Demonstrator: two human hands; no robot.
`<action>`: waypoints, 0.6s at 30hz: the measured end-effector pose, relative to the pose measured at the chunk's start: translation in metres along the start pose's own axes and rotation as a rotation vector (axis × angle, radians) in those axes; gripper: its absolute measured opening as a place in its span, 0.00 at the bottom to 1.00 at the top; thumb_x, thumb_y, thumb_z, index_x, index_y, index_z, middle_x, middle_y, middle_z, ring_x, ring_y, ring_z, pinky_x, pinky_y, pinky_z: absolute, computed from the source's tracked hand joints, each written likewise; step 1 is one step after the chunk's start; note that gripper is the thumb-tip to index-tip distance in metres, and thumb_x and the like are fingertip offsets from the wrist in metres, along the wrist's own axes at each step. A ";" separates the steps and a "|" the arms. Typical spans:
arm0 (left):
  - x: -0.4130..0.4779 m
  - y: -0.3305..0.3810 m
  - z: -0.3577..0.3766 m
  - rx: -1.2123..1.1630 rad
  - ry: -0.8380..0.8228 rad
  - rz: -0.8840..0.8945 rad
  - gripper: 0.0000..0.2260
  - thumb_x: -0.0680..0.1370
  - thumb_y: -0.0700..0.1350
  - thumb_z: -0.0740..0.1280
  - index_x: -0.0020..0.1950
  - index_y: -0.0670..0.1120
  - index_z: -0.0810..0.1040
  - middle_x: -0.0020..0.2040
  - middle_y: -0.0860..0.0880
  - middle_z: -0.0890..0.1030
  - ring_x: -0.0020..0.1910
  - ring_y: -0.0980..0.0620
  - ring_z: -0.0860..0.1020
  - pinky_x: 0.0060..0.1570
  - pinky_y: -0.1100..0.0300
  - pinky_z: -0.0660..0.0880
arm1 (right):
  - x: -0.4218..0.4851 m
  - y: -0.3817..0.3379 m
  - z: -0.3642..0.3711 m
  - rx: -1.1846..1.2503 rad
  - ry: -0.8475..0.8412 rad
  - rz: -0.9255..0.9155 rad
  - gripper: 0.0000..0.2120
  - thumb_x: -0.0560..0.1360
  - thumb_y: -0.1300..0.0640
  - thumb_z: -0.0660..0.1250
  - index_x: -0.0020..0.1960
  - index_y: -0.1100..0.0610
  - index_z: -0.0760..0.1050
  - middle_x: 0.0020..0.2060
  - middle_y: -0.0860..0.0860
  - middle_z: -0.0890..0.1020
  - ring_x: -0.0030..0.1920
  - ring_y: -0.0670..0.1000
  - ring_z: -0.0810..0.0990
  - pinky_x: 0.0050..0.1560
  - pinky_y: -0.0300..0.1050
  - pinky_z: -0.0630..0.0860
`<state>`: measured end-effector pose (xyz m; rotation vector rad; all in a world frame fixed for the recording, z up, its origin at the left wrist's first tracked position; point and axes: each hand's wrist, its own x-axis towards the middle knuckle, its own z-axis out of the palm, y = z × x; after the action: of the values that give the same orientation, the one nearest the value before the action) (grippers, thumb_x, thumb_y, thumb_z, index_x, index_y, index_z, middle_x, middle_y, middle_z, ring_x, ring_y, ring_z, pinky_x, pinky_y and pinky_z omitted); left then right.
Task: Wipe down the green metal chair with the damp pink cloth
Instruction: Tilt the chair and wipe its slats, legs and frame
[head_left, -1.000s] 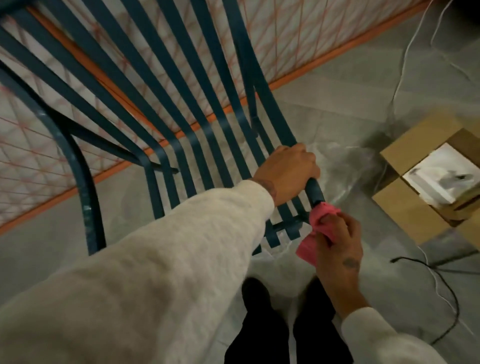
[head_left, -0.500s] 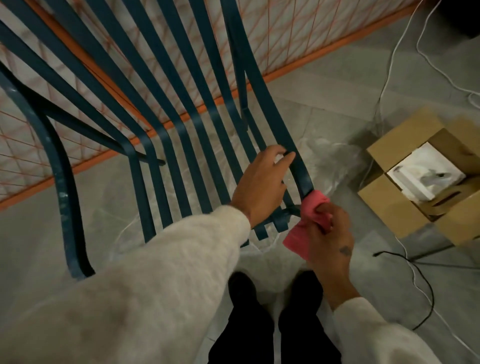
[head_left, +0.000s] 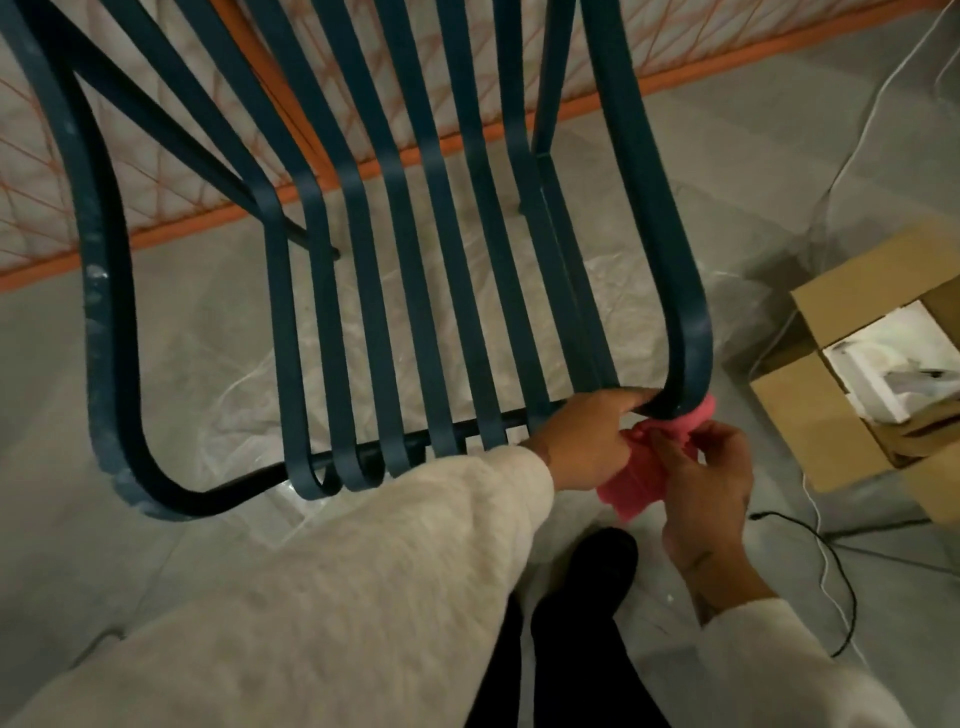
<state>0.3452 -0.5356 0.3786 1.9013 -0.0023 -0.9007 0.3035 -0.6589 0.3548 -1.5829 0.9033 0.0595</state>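
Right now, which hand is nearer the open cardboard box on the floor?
Right. The right hand, pinching the pink cloth, is on the side toward the cardboard box; the left hand is beyond the cloth, touching the green chair at its frame bend.

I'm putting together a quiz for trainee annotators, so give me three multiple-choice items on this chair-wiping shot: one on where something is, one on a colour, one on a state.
1. Where is the pink cloth?
A. flat on the floor
B. at the frame bend of the green chair, on the side of the cardboard box
C. draped over the slat tops

2. What colour are the sleeves?
A. cream
B. black
C. orange

3. What state is the cardboard box in?
A. taped shut
B. crushed flat
C. open

Answers: 1 B, the cloth is bunched against that bend, pinched by fingers of the right hand; 2 A, both sleeves show cream knit; 3 C, its flaps are spread, with white contents showing.
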 end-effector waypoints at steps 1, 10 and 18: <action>0.002 -0.004 0.000 -0.009 0.011 0.001 0.24 0.79 0.36 0.62 0.73 0.53 0.69 0.71 0.48 0.73 0.68 0.46 0.72 0.68 0.48 0.70 | 0.006 0.006 0.003 -0.030 -0.002 0.001 0.11 0.75 0.63 0.69 0.53 0.53 0.71 0.45 0.45 0.79 0.44 0.42 0.80 0.45 0.38 0.76; 0.012 -0.035 0.006 -0.105 0.018 -0.060 0.28 0.77 0.32 0.60 0.75 0.51 0.66 0.73 0.47 0.70 0.71 0.48 0.68 0.70 0.58 0.66 | 0.015 0.015 -0.002 -0.126 -0.059 -0.031 0.11 0.74 0.60 0.70 0.50 0.47 0.74 0.48 0.46 0.82 0.49 0.47 0.82 0.50 0.43 0.78; 0.014 -0.027 0.005 -0.158 0.000 -0.069 0.29 0.77 0.31 0.60 0.73 0.56 0.68 0.73 0.52 0.70 0.72 0.50 0.68 0.69 0.55 0.67 | 0.010 0.000 -0.002 -0.169 -0.121 -0.077 0.13 0.74 0.63 0.71 0.48 0.46 0.72 0.45 0.46 0.80 0.43 0.39 0.81 0.51 0.42 0.79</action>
<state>0.3426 -0.5309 0.3485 1.7632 0.1315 -0.9197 0.3096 -0.6656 0.3501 -1.7496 0.7582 0.1799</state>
